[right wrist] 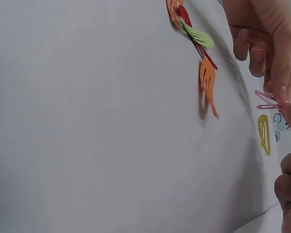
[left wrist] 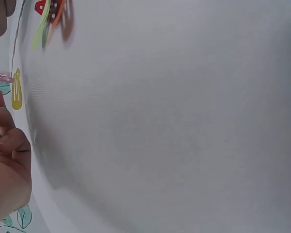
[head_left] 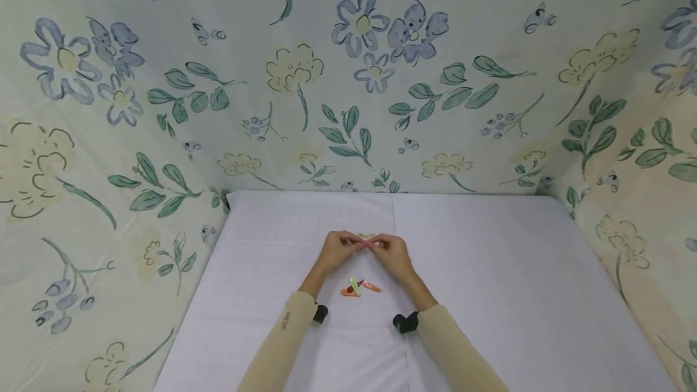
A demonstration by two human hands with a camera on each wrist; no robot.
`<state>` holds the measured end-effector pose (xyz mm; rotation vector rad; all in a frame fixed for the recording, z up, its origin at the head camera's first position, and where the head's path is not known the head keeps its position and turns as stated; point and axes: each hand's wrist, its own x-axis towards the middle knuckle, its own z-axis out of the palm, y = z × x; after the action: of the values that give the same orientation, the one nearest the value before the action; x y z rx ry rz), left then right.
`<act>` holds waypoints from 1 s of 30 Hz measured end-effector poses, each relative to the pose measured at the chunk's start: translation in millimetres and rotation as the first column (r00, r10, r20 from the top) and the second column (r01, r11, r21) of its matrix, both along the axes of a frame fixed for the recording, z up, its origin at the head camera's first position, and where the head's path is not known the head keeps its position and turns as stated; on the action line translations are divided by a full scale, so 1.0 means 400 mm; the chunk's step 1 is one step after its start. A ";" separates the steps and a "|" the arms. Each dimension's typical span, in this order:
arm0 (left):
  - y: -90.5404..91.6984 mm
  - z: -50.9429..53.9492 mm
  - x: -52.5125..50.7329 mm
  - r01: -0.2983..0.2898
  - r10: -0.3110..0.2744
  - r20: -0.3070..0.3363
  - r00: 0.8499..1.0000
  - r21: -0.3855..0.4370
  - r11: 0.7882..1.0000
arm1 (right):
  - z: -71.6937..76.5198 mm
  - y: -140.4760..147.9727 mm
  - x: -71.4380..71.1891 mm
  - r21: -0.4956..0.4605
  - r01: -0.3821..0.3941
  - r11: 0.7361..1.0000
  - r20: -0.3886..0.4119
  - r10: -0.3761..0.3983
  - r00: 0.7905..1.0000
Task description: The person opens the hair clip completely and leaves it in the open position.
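Observation:
My left hand [head_left: 339,251] and right hand [head_left: 393,254] meet at the fingertips over the white table. Between them they pinch a small pink snap hair clip [right wrist: 267,106], its two parts spread apart in the right wrist view. Just beyond the hands lies a yellow hair clip [right wrist: 264,134]. Nearer the body, between the forearms, is a loose pile: a light green clip [right wrist: 199,36], a red clip [right wrist: 185,16], an orange clip [right wrist: 208,80] and another orange clip [head_left: 348,293]. Fingers hide part of the pink clip.
A white cloth covers the table [head_left: 490,271], with a seam running along it. Floral curtains [head_left: 348,77] hang behind and at both sides. Black wrist cameras [head_left: 405,322] sit at the inner sides of both wrists, close to the pile.

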<state>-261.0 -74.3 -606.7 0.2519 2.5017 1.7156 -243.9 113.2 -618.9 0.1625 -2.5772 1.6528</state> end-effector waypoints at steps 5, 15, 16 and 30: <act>0.000 0.009 0.000 0.025 -0.030 -0.083 0.996 -0.051 0.998 | 0.021 -0.001 0.005 0.110 -0.031 0.993 -0.023 0.034 0.999; 0.004 0.023 0.002 0.001 0.001 -0.049 0.999 0.050 0.999 | 0.006 -0.001 0.003 0.025 -0.013 1.000 0.016 0.013 1.000; 0.004 0.023 0.004 0.000 0.003 -0.045 0.999 0.070 0.998 | 0.005 -0.002 0.004 0.008 -0.012 1.000 0.021 0.012 1.000; 0.011 0.010 0.018 -0.090 0.075 0.079 0.994 0.198 0.976 | -0.006 -0.015 0.002 -0.063 0.003 0.998 0.088 0.002 0.996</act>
<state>-253.8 -70.0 -602.7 0.1011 2.3208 1.9762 -243.3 107.1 -621.3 0.0870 -2.5825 1.7775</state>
